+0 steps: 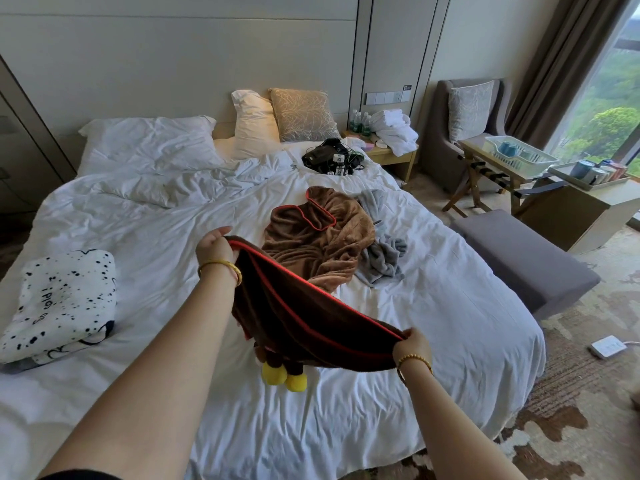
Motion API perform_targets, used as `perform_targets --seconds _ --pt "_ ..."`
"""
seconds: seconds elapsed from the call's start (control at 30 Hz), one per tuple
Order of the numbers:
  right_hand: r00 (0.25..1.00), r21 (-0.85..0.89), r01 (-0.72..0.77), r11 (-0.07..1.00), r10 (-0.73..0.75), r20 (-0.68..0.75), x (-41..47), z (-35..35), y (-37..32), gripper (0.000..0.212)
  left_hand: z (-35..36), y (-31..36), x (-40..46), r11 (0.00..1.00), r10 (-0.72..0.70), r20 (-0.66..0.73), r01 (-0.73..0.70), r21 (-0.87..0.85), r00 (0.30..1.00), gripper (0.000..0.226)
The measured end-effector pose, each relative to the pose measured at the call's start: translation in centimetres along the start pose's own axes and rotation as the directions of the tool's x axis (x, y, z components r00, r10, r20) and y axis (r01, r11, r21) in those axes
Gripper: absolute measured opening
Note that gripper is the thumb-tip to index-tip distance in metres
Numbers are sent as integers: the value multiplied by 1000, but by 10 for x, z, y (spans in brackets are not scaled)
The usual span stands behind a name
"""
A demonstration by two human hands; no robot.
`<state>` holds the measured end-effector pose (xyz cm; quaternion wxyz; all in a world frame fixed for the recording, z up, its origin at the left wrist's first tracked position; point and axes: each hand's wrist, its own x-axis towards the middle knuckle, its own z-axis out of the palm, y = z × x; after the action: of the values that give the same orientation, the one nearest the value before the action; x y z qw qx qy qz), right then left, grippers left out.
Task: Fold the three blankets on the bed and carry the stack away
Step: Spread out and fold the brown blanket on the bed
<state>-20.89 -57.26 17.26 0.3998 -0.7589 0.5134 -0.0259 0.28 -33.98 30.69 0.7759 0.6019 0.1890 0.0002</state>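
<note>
Fingers (221, 237) of your left hand (215, 245) are curled shut over one end of the red-piped edge of the brown blanket (304, 320); your right hand (412, 344) is closed on the other end of that edge, its fingertips hidden behind the cloth. The edge runs slack between the two grips, raised above the bed (145, 216), while the far part of the blanket lies bunched on the sheet beyond. Two yellow plush feet (284, 375) hang from its underside.

To fold well, draw your hands apart until the piping runs straight, then lift so the bunched part comes free and hangs flat before you bring corner to corner. Mind the hanging feet: judged from here, they will bulk up any crease laid across them.

The grey blanket (381, 251) lies crumpled just beside the brown one, partly under it. The white spotted blanket (62, 299) rests folded near the left edge, well apart, so one of three appears done.
</note>
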Motion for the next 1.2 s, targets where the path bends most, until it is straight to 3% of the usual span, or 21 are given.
perform_targets --seconds 0.1,0.17,0.23,0.27,0.3,0.37,0.4,0.43,0.5,0.63,0.77,0.83,0.9,1.0,1.07,1.13,1.2 --pt "983 15 -171 985 170 77 1 -5 23 31 6 -6 -6 999 26 -3 -26 27 1000 43" --pt "919 201 -386 900 356 171 -6 -9 37 23 6 -9 -6 995 46 -24 -43 93 999 49" --pt "826 419 -563 712 491 276 -20 -17 44 5 6 -9 -7 982 71 -10 -68 179 997 50" --pt "795 517 -604 607 507 332 -27 -21 45 6 6 -9 -9 972 80 11 -80 221 997 49" --pt "776 623 -617 481 501 382 -31 -21 48 16 7 -9 -11 961 91 33 -97 258 995 47" --pt "716 797 -595 104 519 468 -39 -24 53 38 9 -11 -13 950 76 64 -92 297 995 38" --pt "700 832 -554 -30 525 485 -45 -27 55 43 10 -13 -14 946 45 80 -69 318 996 31" --pt "713 856 -515 -52 528 462 -50 -30 54 44 10 -14 -14 935 8 107 -45 351 994 23" --pt "723 887 -458 -64 554 414 -61 -32 54 43 6 -18 -10 878 -76 212 -35 477 974 15" --pt "788 891 -450 65 498 362 -84 -16 51 36 -25 -18 7 702 -229 332 -81 707 915 22" --pt "792 752 -571 329 462 399 -110 10 60 30 -69 -16 22 532 -365 231 -2 847 902 9" --pt "781 734 -581 351 494 382 -122 24 69 21 -90 -17 27 480 -424 158 74 874 892 8" --pt "805 755 -543 367 481 346 -133 37 73 30 -108 -21 34 503 -439 130 123 855 889 12" --pt "808 824 -518 229 447 384 -129 46 51 43 -112 -19 42 662 -280 172 60 747 944 32" --pt "895 909 -371 188 333 297 -119 37 -1 44 -98 13 40 811 -70 217 -70 580 974 37" --pt "982 964 -147 222 150 115 -114 16 -73 43 -89 71 41 854 216 168 -270 445 962 37" --pt "990 915 141 378 -36 -137 -126 -9 -160 53 -103 134 51 834 472 -15 -440 333 882 37"
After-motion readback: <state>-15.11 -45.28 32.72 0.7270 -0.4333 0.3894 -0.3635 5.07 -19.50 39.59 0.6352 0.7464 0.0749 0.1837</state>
